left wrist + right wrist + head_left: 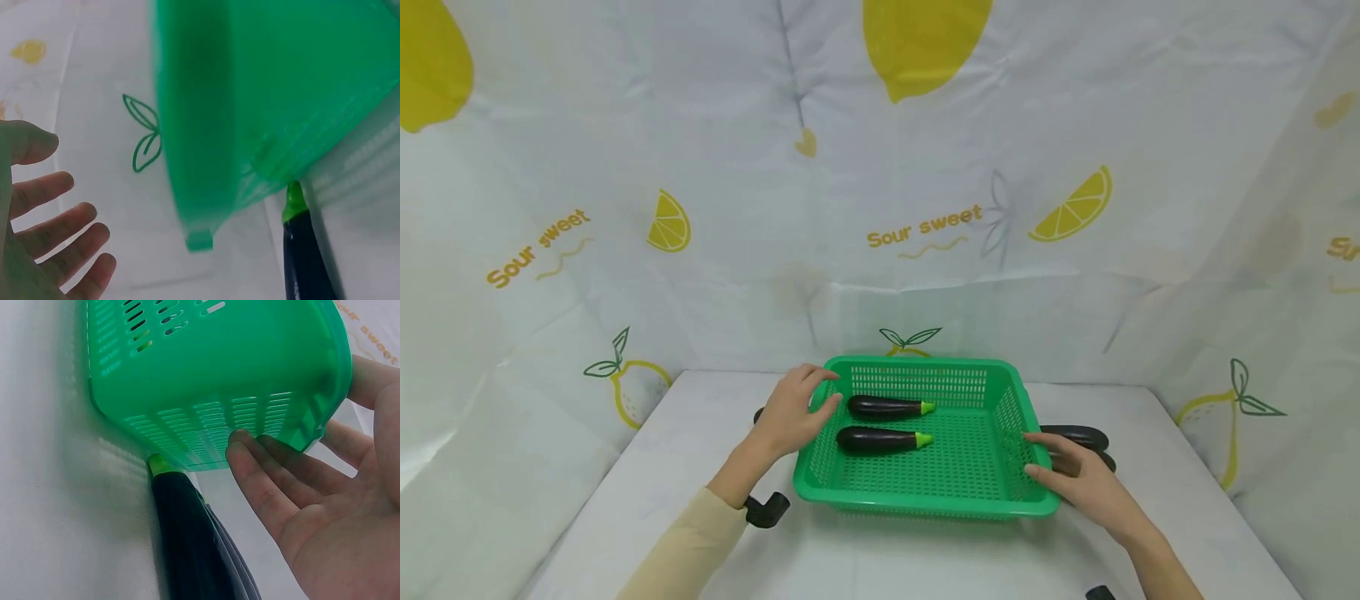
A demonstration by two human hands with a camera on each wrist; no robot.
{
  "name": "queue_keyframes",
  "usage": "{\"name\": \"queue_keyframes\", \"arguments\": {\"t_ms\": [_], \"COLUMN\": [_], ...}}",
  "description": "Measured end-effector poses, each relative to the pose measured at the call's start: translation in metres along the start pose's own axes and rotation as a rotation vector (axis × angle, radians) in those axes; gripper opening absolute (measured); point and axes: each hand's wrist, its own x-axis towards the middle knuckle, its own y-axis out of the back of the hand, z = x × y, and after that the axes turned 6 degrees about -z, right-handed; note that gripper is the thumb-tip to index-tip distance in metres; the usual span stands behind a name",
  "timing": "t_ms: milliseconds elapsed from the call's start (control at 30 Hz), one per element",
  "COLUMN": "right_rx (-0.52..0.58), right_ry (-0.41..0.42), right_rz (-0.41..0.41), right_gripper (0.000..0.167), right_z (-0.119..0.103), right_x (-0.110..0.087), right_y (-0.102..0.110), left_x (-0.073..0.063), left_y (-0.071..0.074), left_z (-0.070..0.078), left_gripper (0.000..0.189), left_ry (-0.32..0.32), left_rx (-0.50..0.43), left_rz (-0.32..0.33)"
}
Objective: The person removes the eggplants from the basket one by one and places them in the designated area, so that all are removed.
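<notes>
A green plastic basket (925,502) with slotted walls stands on the table in the head view. Two dark eggplants with green stems lie inside, a farther eggplant (883,407) and a nearer eggplant (880,440). My left hand (793,412) is at the basket's left side, fingers spread; the left wrist view shows a gap between this hand (59,225) and the rim. At the right rim is my right hand (1086,483), its thumb and a finger over the edge. In the right wrist view, other fingers (262,487) extend along the outer wall; contact is hard to tell.
Right of the basket lie two more eggplants (1078,436), partly behind my right hand. Another eggplant (306,256) lies on the left, mostly hidden from the head view. A white lemon-print cloth (850,275) hangs behind and at both sides of the white table (865,567).
</notes>
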Motion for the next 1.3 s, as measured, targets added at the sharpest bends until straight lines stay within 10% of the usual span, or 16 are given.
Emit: {"name": "queue_keyframes", "arguments": {"t_ms": [700,1300], "right_rx": [0.008,0.001], "right_ry": [0.011,0.027], "right_rz": [0.008,0.012], "right_gripper": [0.06,0.058], "right_z": [-0.001,0.001], "right_x": [0.0,0.0], "right_y": [0.0,0.0], "left_x": [0.011,0.017], "left_y": [-0.047,-0.07], "left_z": [0.025,0.028], "left_gripper": [0.055,0.063], "left_ry": [0.11,0.225], "left_rx": [0.196,0.364], "left_rz": [-0.53,-0.768]}}
